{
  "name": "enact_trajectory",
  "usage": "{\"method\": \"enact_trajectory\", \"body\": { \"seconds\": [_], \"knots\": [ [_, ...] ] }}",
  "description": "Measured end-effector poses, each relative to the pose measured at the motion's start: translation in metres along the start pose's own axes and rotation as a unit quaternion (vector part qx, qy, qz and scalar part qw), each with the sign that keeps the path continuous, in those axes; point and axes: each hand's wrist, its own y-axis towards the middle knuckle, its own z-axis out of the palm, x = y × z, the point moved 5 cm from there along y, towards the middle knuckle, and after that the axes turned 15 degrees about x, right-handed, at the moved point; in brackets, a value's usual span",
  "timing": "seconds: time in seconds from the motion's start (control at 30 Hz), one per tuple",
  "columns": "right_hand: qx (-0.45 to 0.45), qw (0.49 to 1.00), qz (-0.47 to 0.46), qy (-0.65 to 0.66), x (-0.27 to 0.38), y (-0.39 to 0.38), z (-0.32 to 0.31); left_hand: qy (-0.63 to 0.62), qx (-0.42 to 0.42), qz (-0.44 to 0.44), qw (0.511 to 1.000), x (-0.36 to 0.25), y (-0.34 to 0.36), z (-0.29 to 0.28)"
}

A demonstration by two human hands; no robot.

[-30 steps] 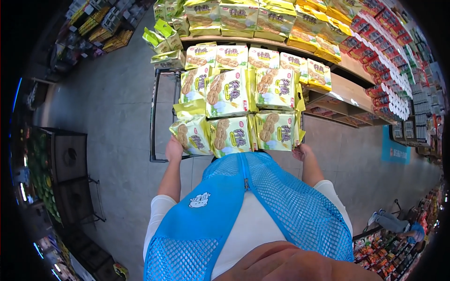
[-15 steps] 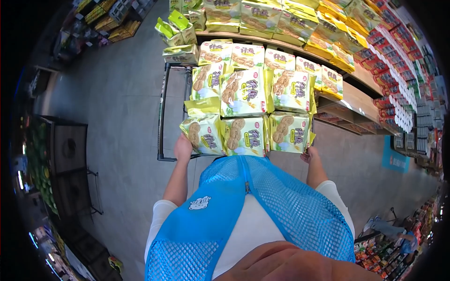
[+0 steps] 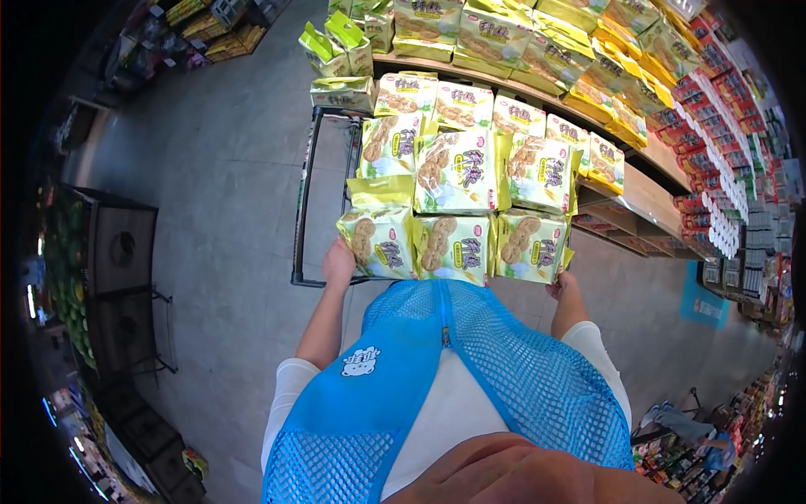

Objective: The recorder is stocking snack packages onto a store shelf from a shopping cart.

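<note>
Several pale green and white cookie packs with round biscuits printed on them stand stacked in front of me. At the near row's left end, my left hand (image 3: 339, 263) grips the side of a cookie pack (image 3: 379, 244); its fingertips are hidden by the pack. My right hand (image 3: 565, 286) has its fingers curled at the lower corner of the right-end pack (image 3: 531, 245). Between these two sits a middle pack (image 3: 453, 249). Behind and higher, a larger-looking pack (image 3: 458, 170) faces up. What lies under the near row is hidden.
A black metal frame (image 3: 306, 197) borders the stack on the left. Beyond it, a wooden shelf (image 3: 646, 210) carries more yellow-green packs and red canned goods. Dark display crates (image 3: 122, 244) stand at the left. Another person (image 3: 693, 428) is at the lower right.
The whole scene has shifted slightly to the right in view. Both hands stay at the ends of the near row, and the packs keep their arrangement.
</note>
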Motion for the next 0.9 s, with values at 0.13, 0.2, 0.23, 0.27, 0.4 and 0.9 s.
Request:
{"method": "enact_trajectory", "body": {
  "seconds": [0.13, 0.2, 0.23, 0.27, 0.4, 0.9],
  "knots": [
    [-0.031, 0.999, 0.010, -0.019, 0.003, -0.022, 0.015, -0.008, 0.006, 0.011, 1.000, 0.009, 0.009, 0.005],
    [-0.038, 0.999, 0.001, -0.008, 0.001, -0.031, 0.014, 0.005, 0.021, 0.031, 0.999, 0.009, 0.014, 0.008],
    [-0.038, 0.999, 0.001, -0.006, 0.000, -0.032, 0.014, 0.006, 0.022, 0.033, 0.999, 0.019, 0.021, 0.012],
    [-0.036, 0.999, 0.002, -0.006, -0.002, -0.032, 0.015, 0.008, 0.032, 0.062, 0.998, 0.028, 0.029, 0.016],
    [-0.029, 1.000, -0.011, -0.006, -0.001, -0.022, 0.015, -0.061, 0.090, 0.090, 0.990, 0.040, 0.042, 0.016],
    [-0.076, 0.963, -0.161, 0.204, -0.010, 0.007, 0.004, -0.387, 0.198, 0.038, 0.900, 0.014, 0.037, 0.023]
  ]
}}
